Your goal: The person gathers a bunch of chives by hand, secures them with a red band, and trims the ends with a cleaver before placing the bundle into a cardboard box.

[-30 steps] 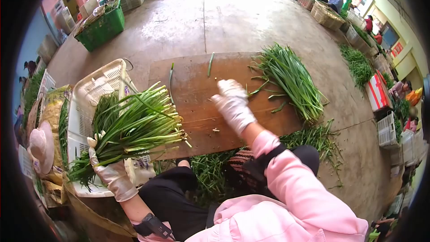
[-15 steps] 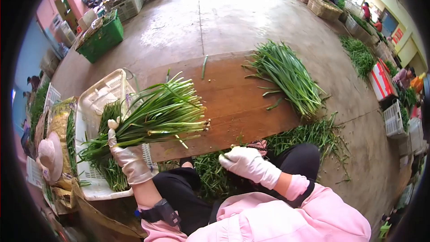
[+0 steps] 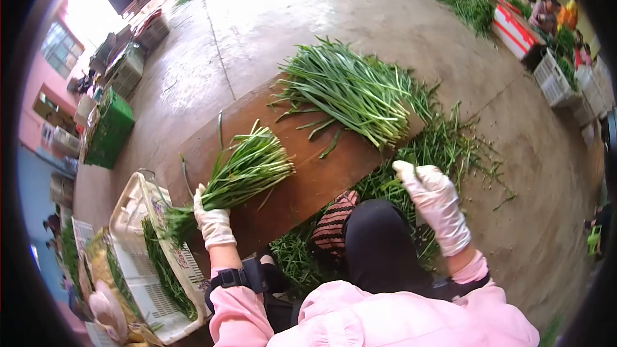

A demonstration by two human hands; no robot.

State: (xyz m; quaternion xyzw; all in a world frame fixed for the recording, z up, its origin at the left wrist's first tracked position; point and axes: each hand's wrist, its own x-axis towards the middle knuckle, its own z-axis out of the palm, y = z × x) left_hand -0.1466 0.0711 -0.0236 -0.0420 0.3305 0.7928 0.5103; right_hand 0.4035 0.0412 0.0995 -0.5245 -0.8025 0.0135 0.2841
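Note:
My left hand point(image 3: 214, 222), in a pale glove, is closed round the leafy end of a bunch of green stalks point(image 3: 254, 167) lying over the left part of the brown board point(image 3: 308, 167). The cut pale ends point right. A larger pile of green stalks point(image 3: 350, 93) rests on the far right part of the board. My right hand point(image 3: 429, 186), gloved too, is beyond the board's near right edge, above loose greens point(image 3: 450, 148). Its fingers are bent together, and what they hold, if anything, is too small to make out.
A white crate point(image 3: 151, 283) with greens stands at the left, near a green bin point(image 3: 110, 130). Loose trimmings cover the floor below the board. At the far right are a red and white box point(image 3: 514, 29), a white crate point(image 3: 553, 78) and people.
The view has turned right. My left hand has brought the bunch from over the crate onto the board. My right hand has moved right and outward, away from my lap.

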